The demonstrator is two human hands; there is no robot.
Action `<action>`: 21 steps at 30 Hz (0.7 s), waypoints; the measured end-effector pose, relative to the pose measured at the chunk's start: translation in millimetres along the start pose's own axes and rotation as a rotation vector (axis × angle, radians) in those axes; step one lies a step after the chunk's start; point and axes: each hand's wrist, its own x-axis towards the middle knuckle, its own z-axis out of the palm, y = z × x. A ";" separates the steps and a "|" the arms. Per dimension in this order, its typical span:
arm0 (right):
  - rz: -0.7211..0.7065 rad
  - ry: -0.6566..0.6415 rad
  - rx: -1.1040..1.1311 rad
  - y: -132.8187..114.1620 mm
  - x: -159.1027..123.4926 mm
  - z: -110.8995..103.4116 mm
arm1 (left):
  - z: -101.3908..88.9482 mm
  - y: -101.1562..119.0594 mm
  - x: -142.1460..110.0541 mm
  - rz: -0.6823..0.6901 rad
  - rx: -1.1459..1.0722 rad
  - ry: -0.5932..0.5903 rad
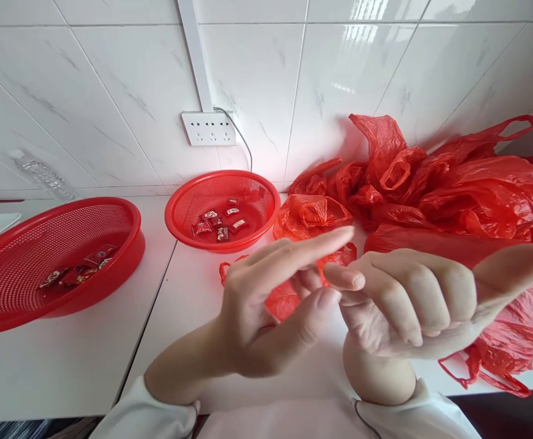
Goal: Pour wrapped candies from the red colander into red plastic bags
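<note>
Both of my hands are raised over the white table. My left hand (266, 305) has its index finger and thumb stretched apart, with the other fingers bent behind; nothing is in it. Its thumb tip is close to the little finger of my right hand (408, 299); whether they touch I cannot tell. On my right hand the three middle fingers curl into the palm, while thumb and little finger stick out; it appears to hold nothing. Behind my hands lie thin red plastic bags (312, 213). Left of them, a round red basket (184, 210) contains several small wrapped packets (221, 233).
A larger red basket (129, 225) at left also contains wrapped packets (74, 274). Red plastic bags (477, 189) pile up on the right. A clear bottle (42, 174) stands by the tiled wall, which carries a power socket (209, 129) with a cable. A seam (150, 320) crosses the table.
</note>
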 end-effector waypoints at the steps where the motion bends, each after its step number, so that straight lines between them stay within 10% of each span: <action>1: 0.003 -0.004 0.019 0.5 -0.6 -0.9 | 4.3 5.3 3.6 0.007 -0.062 0.024; 21: -0.069 -0.040 0.037 5.7 1.3 1.4 | 23.0 10.3 13.7 0.055 -0.077 -0.001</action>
